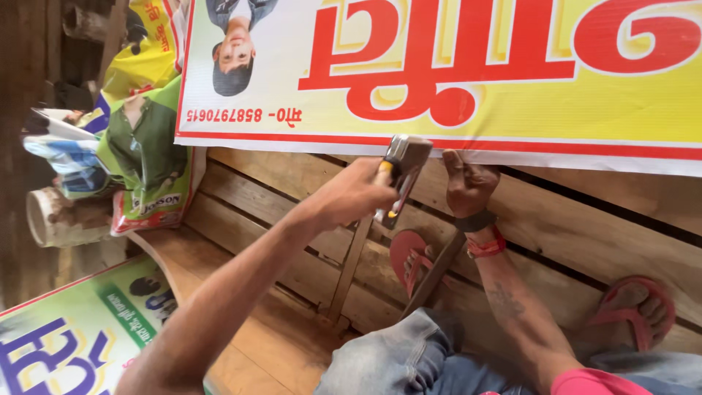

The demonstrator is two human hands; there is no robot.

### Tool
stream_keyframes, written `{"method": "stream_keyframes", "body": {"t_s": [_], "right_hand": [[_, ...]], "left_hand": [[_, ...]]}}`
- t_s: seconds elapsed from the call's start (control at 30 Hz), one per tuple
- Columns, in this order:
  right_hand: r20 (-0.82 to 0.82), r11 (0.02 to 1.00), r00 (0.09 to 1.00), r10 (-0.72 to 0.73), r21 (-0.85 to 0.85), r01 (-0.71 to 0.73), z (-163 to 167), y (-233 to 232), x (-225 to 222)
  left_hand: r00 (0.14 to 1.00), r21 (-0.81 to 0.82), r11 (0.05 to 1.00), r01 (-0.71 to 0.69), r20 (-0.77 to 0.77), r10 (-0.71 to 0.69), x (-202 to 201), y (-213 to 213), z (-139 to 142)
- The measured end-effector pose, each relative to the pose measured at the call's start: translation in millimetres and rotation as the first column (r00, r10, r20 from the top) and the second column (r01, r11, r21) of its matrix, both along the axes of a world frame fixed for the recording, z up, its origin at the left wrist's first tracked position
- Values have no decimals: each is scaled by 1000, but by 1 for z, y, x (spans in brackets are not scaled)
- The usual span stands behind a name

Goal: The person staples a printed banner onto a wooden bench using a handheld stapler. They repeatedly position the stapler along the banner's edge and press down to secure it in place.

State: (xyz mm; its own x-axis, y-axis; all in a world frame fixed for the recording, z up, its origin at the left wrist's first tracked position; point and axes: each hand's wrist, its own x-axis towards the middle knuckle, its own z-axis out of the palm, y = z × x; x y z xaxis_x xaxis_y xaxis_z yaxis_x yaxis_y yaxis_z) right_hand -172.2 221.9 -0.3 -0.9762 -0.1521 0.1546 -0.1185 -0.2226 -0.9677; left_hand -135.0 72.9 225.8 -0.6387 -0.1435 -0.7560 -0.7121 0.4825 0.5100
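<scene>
My left hand [358, 192] grips a grey staple gun with a yellow and black handle [404, 167], its head pressed against the lower white edge of a large yellow banner with red lettering [512, 110]. My right hand [466, 183], with a dark band and red thread at the wrist, pinches that banner edge just right of the tool and holds it against the wooden planks [585, 227]. Both hands are close together, almost touching.
Below the hands are my feet in red sandals [411, 257] [635, 307] on the planks, and a knee in blue jeans [395, 358]. More printed banners lie at the left [146, 153] and lower left [66, 336]. A dirty pale cylinder [55, 218] lies at the far left.
</scene>
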Motion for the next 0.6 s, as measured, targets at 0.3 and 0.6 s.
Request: {"method": "stream_keyframes", "body": {"t_s": [0.3,0.6], "right_hand": [[-121,997,993,15,72,-7,-1,7,-12],[-78,998,997,8,69,-3,3,-16,4]], "left_hand": [[987,-68,995,71,148,-60,-48,19,-9],[977,-245,964,106,208,-55,-39,11,-13]]}}
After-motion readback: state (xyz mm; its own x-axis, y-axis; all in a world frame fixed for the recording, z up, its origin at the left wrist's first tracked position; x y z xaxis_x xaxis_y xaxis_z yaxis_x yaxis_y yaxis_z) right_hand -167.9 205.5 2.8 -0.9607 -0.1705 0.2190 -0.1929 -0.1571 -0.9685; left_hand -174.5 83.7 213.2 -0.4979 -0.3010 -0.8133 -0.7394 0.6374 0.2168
